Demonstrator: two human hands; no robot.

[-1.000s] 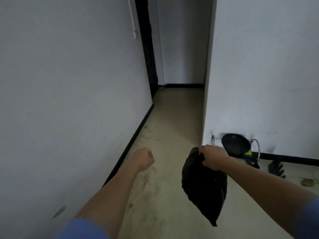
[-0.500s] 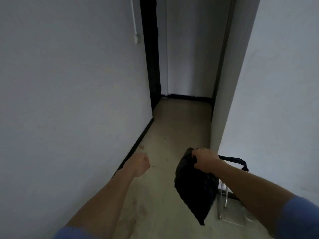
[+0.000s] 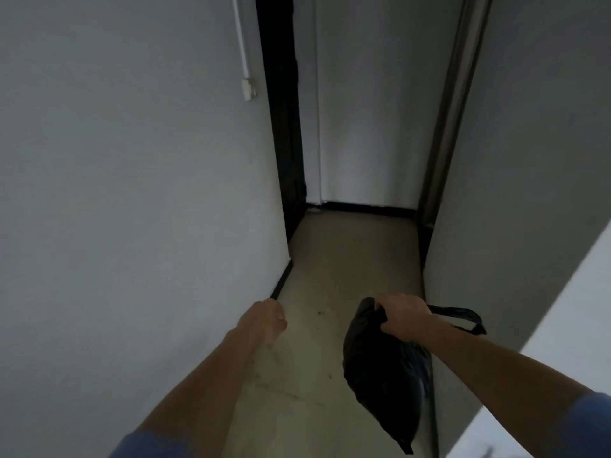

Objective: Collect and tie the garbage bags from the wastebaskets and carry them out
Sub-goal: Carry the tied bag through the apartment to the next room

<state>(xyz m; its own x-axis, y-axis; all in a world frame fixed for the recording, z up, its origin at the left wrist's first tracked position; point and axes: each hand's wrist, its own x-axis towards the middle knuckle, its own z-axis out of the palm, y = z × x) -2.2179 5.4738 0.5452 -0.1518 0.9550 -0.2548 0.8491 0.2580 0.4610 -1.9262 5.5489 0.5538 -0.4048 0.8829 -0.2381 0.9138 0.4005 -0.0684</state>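
A black garbage bag (image 3: 383, 381) hangs from my right hand (image 3: 401, 317), which grips its gathered top. A loose handle loop of the bag sticks out to the right of my wrist. My left hand (image 3: 266, 320) is curled into a loose fist with nothing in it, held out in front of me close to the left wall. Both arms reach forward over the beige floor.
I stand in a narrow corridor. A white wall (image 3: 132, 209) runs along the left, with a dark doorway (image 3: 281, 127) further ahead. A white wall corner (image 3: 496, 193) stands on the right. The corridor ends at a white wall with black skirting (image 3: 367, 208).
I have moved forward into the corridor. The pan and wire rack on the right have dropped out of view. The bag still hangs from my right hand.
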